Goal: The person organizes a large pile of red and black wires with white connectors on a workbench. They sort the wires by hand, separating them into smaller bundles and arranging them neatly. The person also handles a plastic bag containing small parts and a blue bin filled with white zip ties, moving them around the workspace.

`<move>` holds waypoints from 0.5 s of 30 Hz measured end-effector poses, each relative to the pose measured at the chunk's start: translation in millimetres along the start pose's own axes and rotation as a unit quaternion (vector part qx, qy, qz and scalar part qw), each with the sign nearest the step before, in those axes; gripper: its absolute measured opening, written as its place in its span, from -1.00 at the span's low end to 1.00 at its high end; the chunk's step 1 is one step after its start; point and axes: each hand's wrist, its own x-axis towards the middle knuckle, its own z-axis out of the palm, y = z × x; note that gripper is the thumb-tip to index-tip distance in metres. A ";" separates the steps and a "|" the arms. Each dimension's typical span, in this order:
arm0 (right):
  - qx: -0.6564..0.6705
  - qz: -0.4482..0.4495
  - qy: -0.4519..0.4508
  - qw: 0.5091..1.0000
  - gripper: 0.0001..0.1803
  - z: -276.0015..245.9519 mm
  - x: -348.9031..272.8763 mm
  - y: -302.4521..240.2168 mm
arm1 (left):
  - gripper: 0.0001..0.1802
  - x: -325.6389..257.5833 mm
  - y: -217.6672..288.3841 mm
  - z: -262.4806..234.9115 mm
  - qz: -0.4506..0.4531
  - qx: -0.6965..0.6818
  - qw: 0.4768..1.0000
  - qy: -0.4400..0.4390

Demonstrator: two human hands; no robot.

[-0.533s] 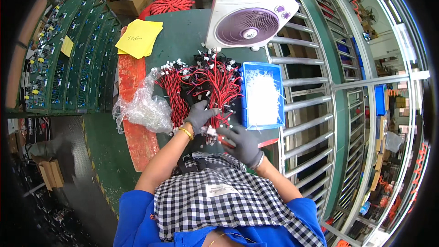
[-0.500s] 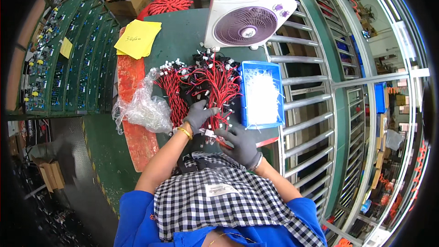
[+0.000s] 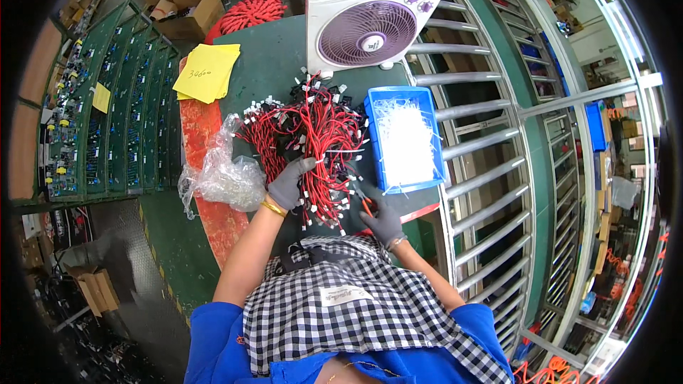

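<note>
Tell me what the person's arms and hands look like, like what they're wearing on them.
The left hand and right hand wear grey gloves. A gold-coloured bangle circles the left wrist; a thin pale band shows at the right. Short blue sleeves leave the forearms bare.

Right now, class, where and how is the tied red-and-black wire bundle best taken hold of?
Probably grip the wire bundle around its waist, by the white tie, coming from the left, where the left hand is. The wires gather narrow there, while upper and lower ends spread loosely; the tie's tail sticks out rightward.
</note>
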 end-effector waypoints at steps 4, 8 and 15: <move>-0.127 -0.040 0.016 0.991 -0.24 6.3 12.6 -22.2 | -0.55 8.7 -14.4 -5.5 0.020 0.091 0.996 0.012; 0.028 -0.110 0.031 0.993 -0.49 -26.5 26.8 -89.8 | -0.54 6.3 -19.0 -2.2 -0.027 0.063 0.998 0.015; 0.464 0.038 -0.163 0.870 -0.58 -7.7 86.6 -117.3 | -0.44 6.6 -20.6 -6.0 0.047 0.198 0.978 0.048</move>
